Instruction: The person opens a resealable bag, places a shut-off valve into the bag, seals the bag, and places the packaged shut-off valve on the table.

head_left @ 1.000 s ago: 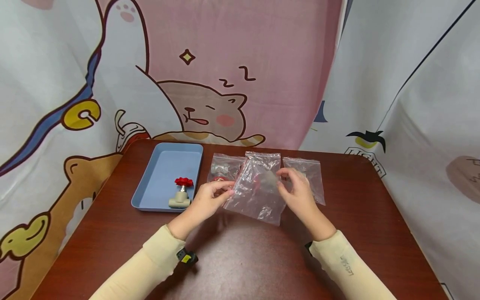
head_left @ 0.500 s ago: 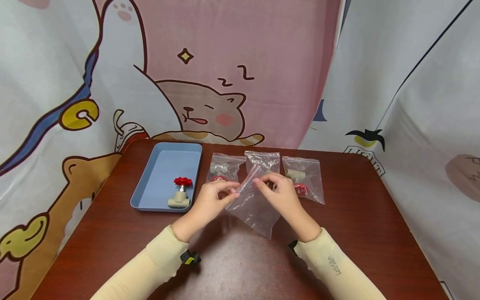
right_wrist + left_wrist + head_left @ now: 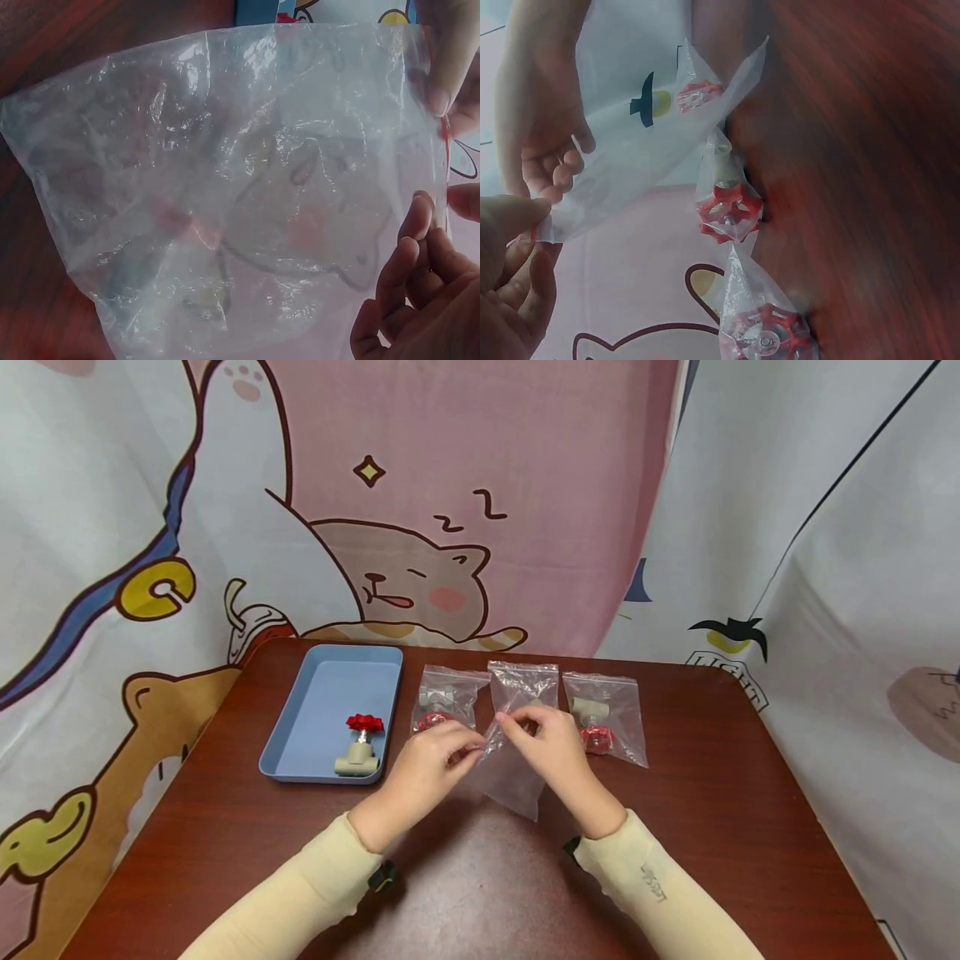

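Observation:
Between my two hands hangs an empty clear zip-lock bag (image 3: 513, 785) with a red line along its zip edge. My left hand (image 3: 438, 764) pinches one end of that edge, and my right hand (image 3: 551, 747) pinches it farther along. In the right wrist view the bag (image 3: 225, 187) spreads flat, with fingers of both hands at its red-lined top. Behind the hands lie bagged valves with red handwheels: a left one (image 3: 437, 697), a middle one (image 3: 525, 677) partly hidden by my right hand, and a right one (image 3: 596, 727).
A blue tray (image 3: 322, 693) stands at the left back of the brown table (image 3: 712, 802). Inside its near right corner is an unbagged beige valve (image 3: 358, 756) with a red handwheel. A printed curtain (image 3: 570, 527) hangs behind the table.
My right hand has moved left and inward, close to my left hand on the zip edge. The bag has turned and hangs lower at a slant, uncovering the right bagged valve.

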### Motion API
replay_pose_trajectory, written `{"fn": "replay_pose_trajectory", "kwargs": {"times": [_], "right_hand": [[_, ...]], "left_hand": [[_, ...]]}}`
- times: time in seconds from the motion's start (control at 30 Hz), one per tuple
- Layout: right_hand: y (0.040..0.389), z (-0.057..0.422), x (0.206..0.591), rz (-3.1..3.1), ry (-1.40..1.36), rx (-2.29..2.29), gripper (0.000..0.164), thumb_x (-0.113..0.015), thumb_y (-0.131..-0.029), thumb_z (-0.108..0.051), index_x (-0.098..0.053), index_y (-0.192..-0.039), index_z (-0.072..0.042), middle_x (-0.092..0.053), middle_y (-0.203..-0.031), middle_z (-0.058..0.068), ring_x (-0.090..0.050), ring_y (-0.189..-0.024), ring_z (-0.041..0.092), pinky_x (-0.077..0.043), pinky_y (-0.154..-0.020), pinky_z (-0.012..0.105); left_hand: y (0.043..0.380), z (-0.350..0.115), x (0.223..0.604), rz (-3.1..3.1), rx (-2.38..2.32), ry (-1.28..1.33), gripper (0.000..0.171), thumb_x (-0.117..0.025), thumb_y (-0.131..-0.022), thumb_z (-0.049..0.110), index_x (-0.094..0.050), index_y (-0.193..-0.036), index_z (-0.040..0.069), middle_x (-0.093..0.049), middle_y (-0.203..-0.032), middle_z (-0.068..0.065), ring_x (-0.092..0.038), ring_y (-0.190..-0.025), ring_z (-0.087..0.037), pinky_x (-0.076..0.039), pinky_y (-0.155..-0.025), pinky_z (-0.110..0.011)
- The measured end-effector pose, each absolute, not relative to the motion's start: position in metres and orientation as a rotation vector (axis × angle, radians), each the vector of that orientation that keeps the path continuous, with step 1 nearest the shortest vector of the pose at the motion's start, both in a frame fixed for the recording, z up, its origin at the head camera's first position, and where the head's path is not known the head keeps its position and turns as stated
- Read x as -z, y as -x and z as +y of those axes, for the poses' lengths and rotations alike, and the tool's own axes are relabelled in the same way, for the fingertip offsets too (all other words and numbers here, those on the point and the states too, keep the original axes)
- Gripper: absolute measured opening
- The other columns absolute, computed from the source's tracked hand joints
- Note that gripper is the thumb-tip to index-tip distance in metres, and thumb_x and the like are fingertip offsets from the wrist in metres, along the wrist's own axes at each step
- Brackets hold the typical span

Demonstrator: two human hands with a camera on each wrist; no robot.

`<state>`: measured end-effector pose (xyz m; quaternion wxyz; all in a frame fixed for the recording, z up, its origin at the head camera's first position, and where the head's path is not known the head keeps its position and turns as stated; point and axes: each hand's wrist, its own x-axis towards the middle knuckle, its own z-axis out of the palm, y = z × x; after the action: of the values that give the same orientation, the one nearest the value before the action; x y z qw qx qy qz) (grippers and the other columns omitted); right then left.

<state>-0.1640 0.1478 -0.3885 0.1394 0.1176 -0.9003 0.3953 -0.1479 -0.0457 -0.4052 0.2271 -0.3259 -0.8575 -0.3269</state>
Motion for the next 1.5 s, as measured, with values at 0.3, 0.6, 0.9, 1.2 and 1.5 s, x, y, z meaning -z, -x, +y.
{"fn": "replay_pose_trajectory", "kwargs": {"times": [0.3, 0.6, 0.9, 1.2, 1.5], "right_hand": [[0.163, 0.147, 0.390, -2.572, -0.338, -1.263, 0.014, -0.066, -0.086, -0.017, -0.074, -0.086, -0.005, -0.070, -0.079, 0.007, -0.046, -0.058, 0.009, -0.039, -0.052, 0.021], [0.159, 0.145, 0.388, -2.583, -0.332, -1.344, 0.012, -0.065, -0.087, -0.015, -0.074, -0.084, -0.008, -0.070, -0.071, 0.003, -0.050, -0.063, 0.009, -0.039, -0.054, 0.019], [0.159, 0.145, 0.390, -2.618, -0.317, -1.324, 0.014, -0.066, -0.087, -0.019, -0.074, -0.083, -0.009, -0.070, -0.070, 0.001, -0.046, -0.058, 0.009, -0.036, -0.050, 0.020], [0.158, 0.145, 0.390, -2.610, -0.338, -1.263, 0.010, -0.067, -0.084, -0.015, -0.073, -0.080, -0.009, -0.065, -0.066, 0.001, -0.039, -0.053, 0.004, -0.034, -0.047, 0.020], [0.159, 0.159, 0.400, -2.682, -0.282, -1.159, 0.009, -0.063, -0.074, -0.011, -0.064, -0.065, -0.013, -0.053, -0.059, -0.003, -0.037, -0.048, 0.003, -0.034, -0.048, 0.022]], "left_hand": [[0.148, -0.045, 0.410, -2.465, 1.048, 0.753, 0.019, -0.064, -0.091, 0.026, -0.067, -0.107, 0.016, -0.066, -0.092, 0.007, -0.058, -0.080, -0.004, -0.050, -0.070, -0.024], [0.149, -0.042, 0.413, -2.575, 1.226, 0.697, 0.007, -0.066, -0.089, 0.019, -0.070, -0.093, 0.014, -0.067, -0.087, 0.004, -0.059, -0.071, -0.005, -0.052, -0.065, -0.022], [0.152, -0.041, 0.416, -2.561, 1.376, 0.684, 0.006, -0.069, -0.087, 0.020, -0.067, -0.088, 0.014, -0.064, -0.079, 0.006, -0.058, -0.067, -0.003, -0.052, -0.062, -0.022], [0.153, -0.042, 0.414, -2.559, 1.594, 0.534, 0.006, -0.067, -0.087, 0.016, -0.065, -0.083, 0.012, -0.063, -0.072, 0.002, -0.055, -0.063, -0.007, -0.047, -0.059, -0.020], [0.155, -0.054, 0.411, -2.556, 1.121, 0.466, 0.006, -0.068, -0.087, 0.016, -0.065, -0.084, 0.013, -0.062, -0.074, 0.002, -0.056, -0.067, -0.007, -0.047, -0.061, -0.023]]}}
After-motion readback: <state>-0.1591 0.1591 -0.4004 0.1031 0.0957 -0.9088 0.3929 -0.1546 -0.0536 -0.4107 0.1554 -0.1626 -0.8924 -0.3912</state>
